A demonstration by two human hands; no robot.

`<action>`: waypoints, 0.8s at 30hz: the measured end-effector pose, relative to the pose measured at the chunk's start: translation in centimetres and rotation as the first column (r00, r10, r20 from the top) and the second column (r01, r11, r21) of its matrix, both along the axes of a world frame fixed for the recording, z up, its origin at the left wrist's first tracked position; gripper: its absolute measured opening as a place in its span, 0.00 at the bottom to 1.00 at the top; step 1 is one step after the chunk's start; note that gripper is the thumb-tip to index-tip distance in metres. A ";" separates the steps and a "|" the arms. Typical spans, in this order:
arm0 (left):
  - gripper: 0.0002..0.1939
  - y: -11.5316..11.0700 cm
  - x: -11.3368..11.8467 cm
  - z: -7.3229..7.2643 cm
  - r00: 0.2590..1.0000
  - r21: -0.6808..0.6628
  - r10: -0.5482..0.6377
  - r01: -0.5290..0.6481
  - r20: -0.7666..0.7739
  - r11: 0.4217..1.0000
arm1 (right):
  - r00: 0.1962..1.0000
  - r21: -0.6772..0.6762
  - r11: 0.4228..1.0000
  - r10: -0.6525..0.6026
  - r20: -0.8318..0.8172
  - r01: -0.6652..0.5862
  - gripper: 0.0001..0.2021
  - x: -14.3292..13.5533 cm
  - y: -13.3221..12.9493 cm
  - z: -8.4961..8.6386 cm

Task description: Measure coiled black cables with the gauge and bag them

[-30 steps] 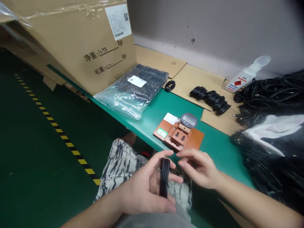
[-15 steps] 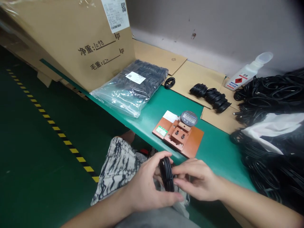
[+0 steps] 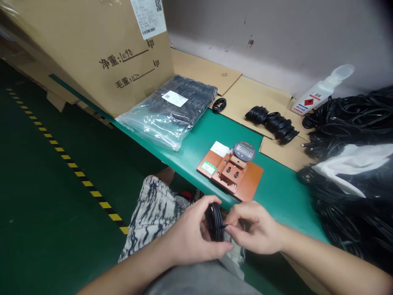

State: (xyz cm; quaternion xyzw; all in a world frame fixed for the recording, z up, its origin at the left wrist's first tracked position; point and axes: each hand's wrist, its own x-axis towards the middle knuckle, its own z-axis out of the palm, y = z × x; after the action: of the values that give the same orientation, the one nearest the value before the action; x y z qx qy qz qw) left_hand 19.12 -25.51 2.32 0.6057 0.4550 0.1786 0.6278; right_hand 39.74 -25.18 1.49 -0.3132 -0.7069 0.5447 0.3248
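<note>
A coiled black cable [image 3: 215,222] is held upright above my lap, just off the table's front edge. My left hand [image 3: 195,233] wraps round it, the thumb underneath and the fingers over its top and far side. At the coil's right side, the thumb and forefinger of my right hand [image 3: 250,229] pinch a thin black end that sticks out from it; whether this is a tie or the cable itself I cannot tell. Beyond the hands, a copper-coloured fixture [image 3: 230,174] with a digital dial gauge [image 3: 244,151] lies on the green table [image 3: 190,153].
A large cardboard box [image 3: 92,53] stands at the left, beside a clear bag [image 3: 175,108] of black cable coils. One loose coil [image 3: 219,105] and a row of coils [image 3: 272,124] lie behind the fixture. A white bottle [image 3: 319,92] and heaped black cables [image 3: 346,229] occupy the right.
My right fingers have drawn slightly away from the coil and now pinch the thin black end at its side. The coil has turned a little in my left hand.
</note>
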 end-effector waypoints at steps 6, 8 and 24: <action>0.33 0.3 -0.5 -0.1 0.986 0.125 -0.116 0.131 -0.118 0.984 | 0.999 0.032 0.999 -0.026 0.047 0.025 0.08 -0.2 -0.2 -0.1; 0.32 0.3 -0.7 -0.3 0.983 0.135 -0.159 0.171 -0.095 0.976 | 0.997 0.027 0.999 -0.044 0.063 0.043 0.08 -0.3 -0.2 -0.1; 0.41 -0.3 -1.4 -0.9 0.961 -0.101 0.052 -0.026 0.272 0.995 | 0.998 0.116 0.993 -0.034 0.053 0.027 0.02 -0.2 0.0 0.0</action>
State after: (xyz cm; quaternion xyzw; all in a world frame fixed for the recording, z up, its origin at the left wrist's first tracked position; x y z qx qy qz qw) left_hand 17.69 -25.83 1.39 0.5350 0.3836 0.2510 0.7097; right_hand 39.57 -25.19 1.44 -0.3195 -0.7410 0.4891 0.3311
